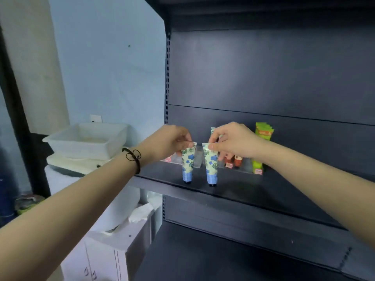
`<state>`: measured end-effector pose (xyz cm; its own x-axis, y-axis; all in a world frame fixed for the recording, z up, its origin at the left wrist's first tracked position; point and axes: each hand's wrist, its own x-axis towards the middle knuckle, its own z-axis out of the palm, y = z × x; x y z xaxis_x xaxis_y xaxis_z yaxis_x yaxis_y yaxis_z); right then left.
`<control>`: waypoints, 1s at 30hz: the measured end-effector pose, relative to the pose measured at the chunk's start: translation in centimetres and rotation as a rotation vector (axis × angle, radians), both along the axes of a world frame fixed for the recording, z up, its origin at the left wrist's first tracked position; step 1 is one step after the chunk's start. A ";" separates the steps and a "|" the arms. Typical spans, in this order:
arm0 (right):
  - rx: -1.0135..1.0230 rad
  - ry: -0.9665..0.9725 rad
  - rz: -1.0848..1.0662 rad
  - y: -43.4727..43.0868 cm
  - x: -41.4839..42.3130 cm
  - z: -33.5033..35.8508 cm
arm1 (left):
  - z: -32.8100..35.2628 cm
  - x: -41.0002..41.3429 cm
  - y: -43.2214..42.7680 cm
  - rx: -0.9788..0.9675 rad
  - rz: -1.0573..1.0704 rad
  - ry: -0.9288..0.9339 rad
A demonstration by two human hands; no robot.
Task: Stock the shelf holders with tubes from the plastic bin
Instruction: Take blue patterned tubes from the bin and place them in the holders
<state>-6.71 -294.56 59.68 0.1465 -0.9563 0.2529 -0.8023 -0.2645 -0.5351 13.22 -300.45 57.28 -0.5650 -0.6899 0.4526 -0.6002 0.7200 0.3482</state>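
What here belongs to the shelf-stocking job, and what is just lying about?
For the job: left hand pinching left flowered tube; right hand pinching right flowered tube; clear holder; red tubes; green tubes; plastic bin; shelf.
Lying about: white boxes; wall socket.

Left hand (170,141): bare.
Left wrist: wears a thin black cord bracelet (133,157), wound round the wrist in more than one strand.
Bracelet knot: two small open loops of the same black cord, lying on the top side of the wrist.
Left forearm (81,201): bare along all that shows, down to the lower left edge.
Right hand (237,140): bare.
Fingers (218,134): bare; the right thumbnail looks short.
Right forearm (314,183): bare, out to the right edge.
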 end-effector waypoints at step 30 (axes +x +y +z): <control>-0.052 0.559 -0.285 -21.6 -8.6 1.0 | -0.4 -14.7 -19.3 0.062 0.137 -0.167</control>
